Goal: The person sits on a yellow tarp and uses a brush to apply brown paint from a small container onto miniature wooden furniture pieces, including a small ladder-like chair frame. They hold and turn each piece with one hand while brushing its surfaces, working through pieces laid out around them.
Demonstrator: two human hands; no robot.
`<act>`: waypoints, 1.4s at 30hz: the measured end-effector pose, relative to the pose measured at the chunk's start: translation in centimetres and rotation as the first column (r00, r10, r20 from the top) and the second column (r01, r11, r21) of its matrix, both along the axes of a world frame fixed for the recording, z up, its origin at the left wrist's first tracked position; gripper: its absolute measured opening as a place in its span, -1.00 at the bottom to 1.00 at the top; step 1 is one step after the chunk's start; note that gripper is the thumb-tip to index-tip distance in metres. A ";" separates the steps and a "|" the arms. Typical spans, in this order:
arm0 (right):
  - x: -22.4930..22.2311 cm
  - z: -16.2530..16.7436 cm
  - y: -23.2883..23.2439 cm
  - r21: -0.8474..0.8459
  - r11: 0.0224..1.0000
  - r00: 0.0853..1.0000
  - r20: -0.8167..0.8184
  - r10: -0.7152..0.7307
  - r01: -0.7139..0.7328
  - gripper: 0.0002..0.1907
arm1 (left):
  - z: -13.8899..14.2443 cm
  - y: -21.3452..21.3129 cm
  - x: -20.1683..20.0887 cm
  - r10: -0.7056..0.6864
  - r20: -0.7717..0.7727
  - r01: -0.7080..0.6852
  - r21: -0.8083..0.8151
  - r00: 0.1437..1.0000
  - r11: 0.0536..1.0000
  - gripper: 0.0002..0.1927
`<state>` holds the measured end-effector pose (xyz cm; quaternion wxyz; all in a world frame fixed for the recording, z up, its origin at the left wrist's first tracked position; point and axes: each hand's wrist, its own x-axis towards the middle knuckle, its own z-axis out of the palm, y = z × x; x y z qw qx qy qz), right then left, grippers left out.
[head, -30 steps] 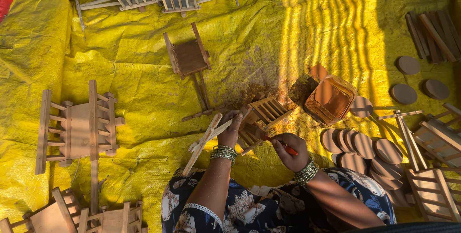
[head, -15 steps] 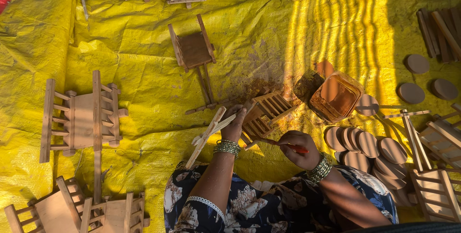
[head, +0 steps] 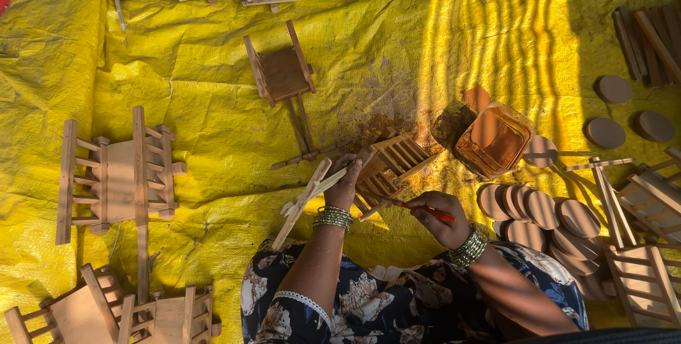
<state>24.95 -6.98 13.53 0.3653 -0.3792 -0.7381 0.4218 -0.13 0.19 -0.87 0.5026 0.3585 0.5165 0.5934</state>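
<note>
Far left: finished slatted wooden cart [head: 117, 177] flat on yellow tarp [head: 213, 103], shaft pointing toward viewer; two more small carts [head: 113, 312] at lower left edge. Upper centre: stained cart body [head: 280, 71] standing alone, well apart from hands. Centre: left hand [head: 345, 186] closed around slatted wooden frame [head: 390, 167], loose sticks [head: 305, 198] projecting left from same grip. Compared with views from half a second and one second earlier: frame held in same spot and at same tilt; apparent slide of surrounding items consistent with slight head movement, not with handling. Right of centre: right hand [head: 440, 216] closed on red-handled brush [head: 425, 211], tip touching lower edge of frame; brush advanced only slightly along that edge since earlier views. Judgement: coating of frame under way, part of wood not yet stained. Just beyond frame: square tub of brown stain [head: 494, 140], near brush hand. Right: overlapping wooden discs [head: 546, 213] beside tub; further unpainted frames [head: 642, 245] at right edge.
</note>
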 end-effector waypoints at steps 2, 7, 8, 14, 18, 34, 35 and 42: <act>-0.8 -0.3 -0.1 0.010 1.000 0.999 0.018 -0.027 0.027 -0.76 | -0.1 0.1 0.1 0.005 0.048 -0.006 0.010 0.999 1.000 -0.68; -1.6 -1.0 0.1 0.119 0.976 0.981 0.081 0.175 -0.184 -0.80 | 0.1 0.0 0.2 0.015 0.055 -0.014 -0.020 0.998 1.000 -0.67; -1.1 -1.1 0.4 0.070 0.982 0.984 0.045 0.170 -0.173 -0.80 | 0.1 0.0 0.1 0.002 -0.009 -0.002 -0.036 1.000 0.999 -0.67; 1.7 -0.8 1.6 0.036 0.993 0.992 -0.050 0.116 -0.114 -0.80 | 0.4 0.0 0.1 0.003 -0.014 -0.003 -0.024 1.000 1.000 -0.65; -0.6 -0.9 0.7 0.071 0.996 0.997 -0.050 0.053 -0.049 -0.81 | 0.4 0.0 0.2 0.003 -0.014 -0.003 -0.029 1.000 1.000 -0.65; 1.1 -7.1 2.0 -0.168 0.982 0.949 -0.314 0.035 -0.091 -0.73 | 0.0 -0.1 0.2 0.005 -0.038 -0.006 -0.030 0.999 1.000 -0.68; 0.9 -7.7 2.3 -0.223 0.972 0.946 -0.326 0.000 -0.077 -0.73 | 0.1 0.0 0.2 0.007 -0.012 -0.007 -0.019 1.000 1.000 -0.68; 2.7 -8.2 4.3 -0.335 0.941 0.944 -0.293 -0.149 0.044 -0.71 | 0.4 -0.1 0.2 -0.009 0.003 0.009 -0.027 1.000 1.000 -0.67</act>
